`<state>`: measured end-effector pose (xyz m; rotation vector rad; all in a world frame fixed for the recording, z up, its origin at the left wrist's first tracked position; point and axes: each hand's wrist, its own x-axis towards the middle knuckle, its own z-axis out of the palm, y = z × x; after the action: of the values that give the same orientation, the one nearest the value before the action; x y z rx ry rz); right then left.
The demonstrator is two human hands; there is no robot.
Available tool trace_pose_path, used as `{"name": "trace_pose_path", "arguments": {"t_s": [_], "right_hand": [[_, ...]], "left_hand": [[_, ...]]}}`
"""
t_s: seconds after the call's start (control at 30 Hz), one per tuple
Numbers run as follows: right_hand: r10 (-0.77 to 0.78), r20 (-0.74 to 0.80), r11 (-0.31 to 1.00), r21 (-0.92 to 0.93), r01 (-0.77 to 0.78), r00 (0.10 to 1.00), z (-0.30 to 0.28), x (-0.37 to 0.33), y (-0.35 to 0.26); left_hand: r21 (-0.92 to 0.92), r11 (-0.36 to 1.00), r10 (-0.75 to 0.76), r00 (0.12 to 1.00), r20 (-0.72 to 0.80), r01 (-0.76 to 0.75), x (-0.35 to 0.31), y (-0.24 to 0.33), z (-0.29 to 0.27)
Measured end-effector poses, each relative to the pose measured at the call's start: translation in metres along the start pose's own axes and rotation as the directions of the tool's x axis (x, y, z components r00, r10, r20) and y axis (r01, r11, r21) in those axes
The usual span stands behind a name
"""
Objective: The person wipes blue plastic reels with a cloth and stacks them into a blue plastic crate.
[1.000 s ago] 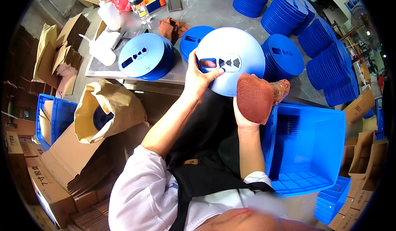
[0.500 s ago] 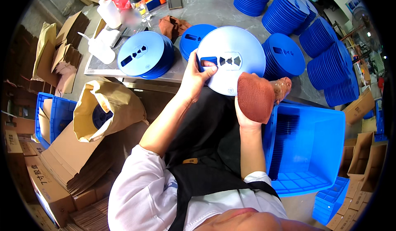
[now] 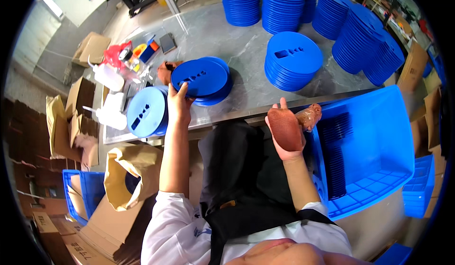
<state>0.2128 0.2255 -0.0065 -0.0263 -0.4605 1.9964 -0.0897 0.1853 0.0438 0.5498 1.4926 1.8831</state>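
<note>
My left hand grips a flat blue reel disc by its near edge, fingers at its slot. The disc lies over or just above a short blue stack on the table; any gap is hard to make out. Left of it, another stack of blue discs partly hides behind my wrist. My right hand is near the table's front edge, holding a reddish-brown cloth pad against it, with fingertips stretched beyond the pad. A crumpled brown bundle in clear plastic is beside it.
A blue crate with dark upright discs stands at right. Tall disc stacks line the far table, and one stack is nearer. White squeeze bottles, a jar and a brown rag sit left. A paper sack stands below.
My left hand has carried the disc away from my right hand, left onto or over the short stack. The right hand with its pad has lowered slightly. The view has shifted.
</note>
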Motion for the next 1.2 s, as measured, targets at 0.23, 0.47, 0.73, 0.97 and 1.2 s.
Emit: {"name": "trace_pose_path", "arguments": {"t_s": [0.23, 0.47, 0.73, 0.97, 1.2], "right_hand": [[-0.275, -0.195, 0.959, 0.013, 0.283, 0.941, 0.014, 0.038, -0.072], [-0.474, -0.351, 0.88, -0.159, 0.447, 0.808, -0.022, 0.146, -0.169], [-0.139, -0.316, 0.92, -0.393, 0.003, 0.939, -0.051, 0.221, -0.162], [-0.316, -0.326, 0.856, -0.502, 0.12, 0.891, -0.013, 0.195, -0.142], [-0.329, -0.197, 0.871, -0.44, 0.216, 0.924, 0.042, 0.072, -0.065]], "left_hand": [[0.404, 0.905, 0.162, 0.986, -0.042, -0.132, 0.031, -0.017, -0.032], [0.72, 0.39, 0.471, 0.796, 0.38, -0.574, 0.004, -0.034, 0.116], [0.011, 0.965, -0.243, 0.884, 0.4, 0.26, 0.029, -0.065, 0.22], [-0.254, 0.894, -0.237, 0.869, 0.434, 0.37, 0.004, -0.048, 0.229], [-0.476, 0.868, 0.067, 0.917, 0.394, 0.141, -0.089, -0.018, 0.123]]}}
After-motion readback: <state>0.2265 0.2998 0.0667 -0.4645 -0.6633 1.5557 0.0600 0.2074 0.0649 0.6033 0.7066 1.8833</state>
